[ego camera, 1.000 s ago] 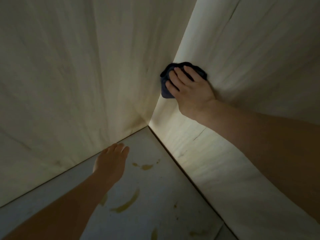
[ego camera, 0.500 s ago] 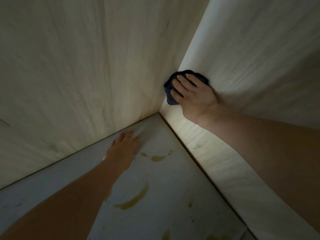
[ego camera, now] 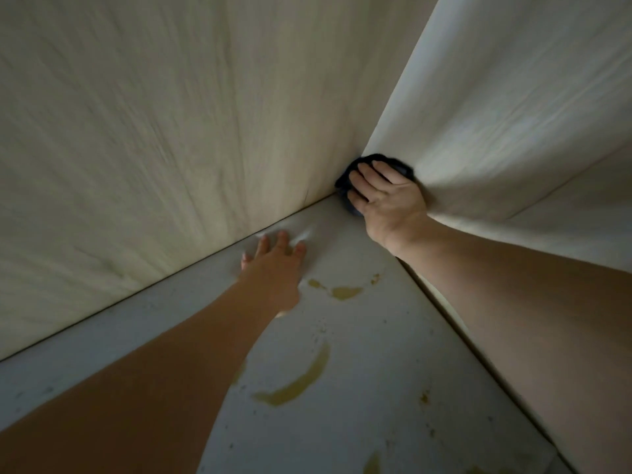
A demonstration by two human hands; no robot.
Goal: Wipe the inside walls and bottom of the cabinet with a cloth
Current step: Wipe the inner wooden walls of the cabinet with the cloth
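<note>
A right hand (ego camera: 388,196) presses a bunched dark cloth (ego camera: 345,181) into the cabinet's back corner; the left hand (ego camera: 273,268) rests flat, fingers spread, on the stained bottom (ego camera: 359,371). The cloth looks soft, light, easily gripped anywhere.

cloth (ego camera: 345,179) is dark navy, almost black. cabinet walls (ego camera: 171,131) are pale cream with a faint woodgrain streak pattern, bottom panel (ego camera: 376,371) is greyish-white with mustard-yellow stains (ego camera: 297,384) and little specks

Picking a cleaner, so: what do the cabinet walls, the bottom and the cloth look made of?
Cabinet walls: likely pale wood-grain laminate, matte; streaky grain lines. Bottom: smooth grey-white panel, perhaps laminate, with yellowish stains. Cloth: dark, soft fabric bunched under the right hand.
</note>
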